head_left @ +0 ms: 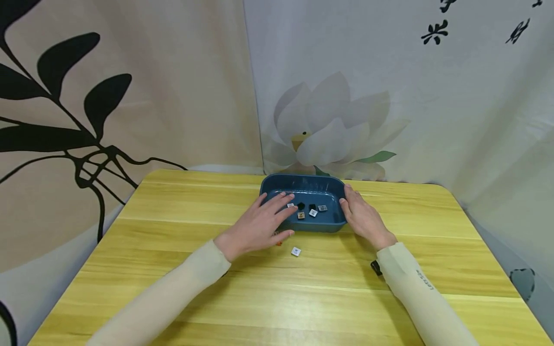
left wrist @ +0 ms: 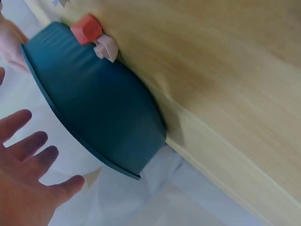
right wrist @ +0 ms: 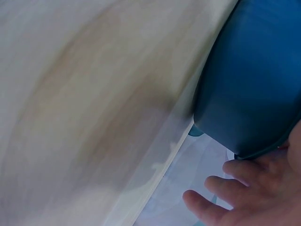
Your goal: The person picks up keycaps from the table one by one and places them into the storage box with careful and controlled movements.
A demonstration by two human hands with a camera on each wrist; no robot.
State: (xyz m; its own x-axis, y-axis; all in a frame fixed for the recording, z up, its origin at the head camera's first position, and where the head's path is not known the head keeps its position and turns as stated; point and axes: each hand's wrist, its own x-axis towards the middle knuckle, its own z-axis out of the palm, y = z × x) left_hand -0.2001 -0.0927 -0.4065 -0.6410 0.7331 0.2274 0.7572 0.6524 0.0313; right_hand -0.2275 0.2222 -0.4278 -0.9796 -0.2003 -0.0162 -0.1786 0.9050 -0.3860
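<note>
A dark blue rectangular basin (head_left: 337, 228) stands near the table's back edge, holding several small white, tan and black pieces. My left hand (head_left: 261, 223) hovers over its front left corner, fingers spread, and grips nothing. At the basin's right end is my right hand (head_left: 365, 218), thumb over the rim and fingers extended along the outer side. In the right wrist view those fingers look loosely straight. Against the basin's front wall lie a red-orange cube (left wrist: 87, 29) and a pale pink block (left wrist: 106, 48), mostly covered by the left hand in the head view. A white tile (head_left: 296, 251) lies in front.
The light wooden table (head_left: 259, 298) extends in front of the basin and to both sides. Behind it hangs a printed curtain (head_left: 207, 96) with dark leaves and a pale lotus. A black device (head_left: 376, 267) sits under the right wrist.
</note>
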